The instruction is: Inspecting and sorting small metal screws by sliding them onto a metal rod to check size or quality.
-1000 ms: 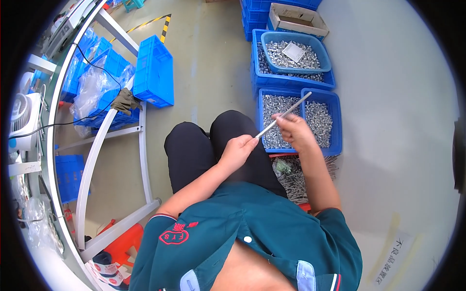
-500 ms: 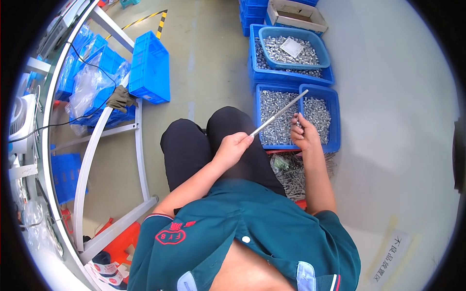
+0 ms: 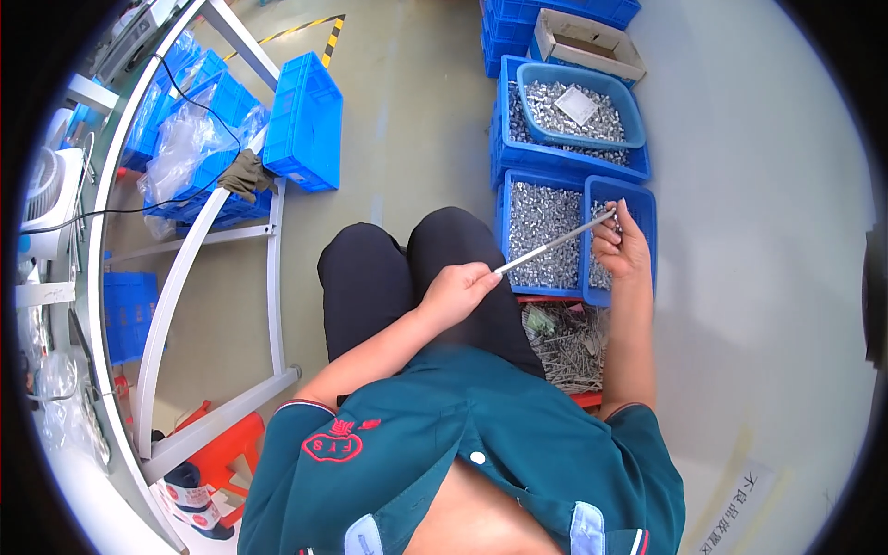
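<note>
My left hand (image 3: 460, 294) is closed around the near end of a thin silver metal rod (image 3: 553, 244), in front of my right knee. From there the rod slants up to the right, across the front blue bin of small metal parts (image 3: 546, 231). At its far tip my right hand (image 3: 623, 248) is closed in a pinch. A small silver part (image 3: 612, 211) shows between thumb and fingertips, against the rod's end; its exact shape is too small to tell. Beneath the right hand is a narrower blue basket (image 3: 645, 199) of similar metal parts.
Behind stands a larger blue bin (image 3: 573, 163) with a light-blue basin (image 3: 631, 129) of metal parts on it. Long metal pieces (image 3: 569, 356) lie below the front bins. A white table frame (image 3: 276, 277) and blue crates (image 3: 305, 125) stand left; a pale wall (image 3: 740, 231) rises right.
My right hand has moved up to the rod's far tip, which stood free before. The rod has tilted lower toward the right. The whole view has shifted slightly.
</note>
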`<state>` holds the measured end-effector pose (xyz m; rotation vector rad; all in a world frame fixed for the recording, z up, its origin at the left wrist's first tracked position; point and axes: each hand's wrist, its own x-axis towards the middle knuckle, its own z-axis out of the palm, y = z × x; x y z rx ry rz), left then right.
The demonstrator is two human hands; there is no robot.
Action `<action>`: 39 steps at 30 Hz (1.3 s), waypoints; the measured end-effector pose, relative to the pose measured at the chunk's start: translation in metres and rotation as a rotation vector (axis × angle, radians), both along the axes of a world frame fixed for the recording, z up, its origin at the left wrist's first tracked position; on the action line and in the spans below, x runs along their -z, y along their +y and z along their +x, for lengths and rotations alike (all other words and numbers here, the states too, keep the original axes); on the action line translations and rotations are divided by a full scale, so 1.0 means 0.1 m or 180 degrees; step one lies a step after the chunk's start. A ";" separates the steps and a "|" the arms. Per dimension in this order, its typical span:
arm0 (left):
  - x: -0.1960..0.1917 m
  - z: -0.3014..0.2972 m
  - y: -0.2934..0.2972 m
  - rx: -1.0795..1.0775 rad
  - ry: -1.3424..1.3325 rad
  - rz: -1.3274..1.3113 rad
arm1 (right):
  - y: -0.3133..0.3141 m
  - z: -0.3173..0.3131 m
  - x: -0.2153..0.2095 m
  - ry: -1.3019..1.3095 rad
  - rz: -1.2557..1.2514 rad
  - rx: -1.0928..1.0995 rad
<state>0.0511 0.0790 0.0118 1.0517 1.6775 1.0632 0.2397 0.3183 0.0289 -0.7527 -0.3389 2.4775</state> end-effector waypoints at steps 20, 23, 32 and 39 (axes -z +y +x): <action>0.13 -0.05 0.07 -0.0239 -0.0425 -0.0036 | -0.56 -0.07 0.25 -0.0898 0.0310 -0.0707; 0.13 -0.05 0.06 -0.0170 -0.0429 -0.0095 | -0.44 0.03 0.32 -0.0636 0.0102 -0.0365; 0.06 -0.03 0.02 -0.0108 -0.0106 0.0001 | -0.05 0.07 0.10 0.0445 -0.0170 -0.0082; 0.01 0.00 0.01 -0.0062 -0.0009 -0.0034 | 0.08 0.01 -0.07 -0.0056 0.0020 0.0079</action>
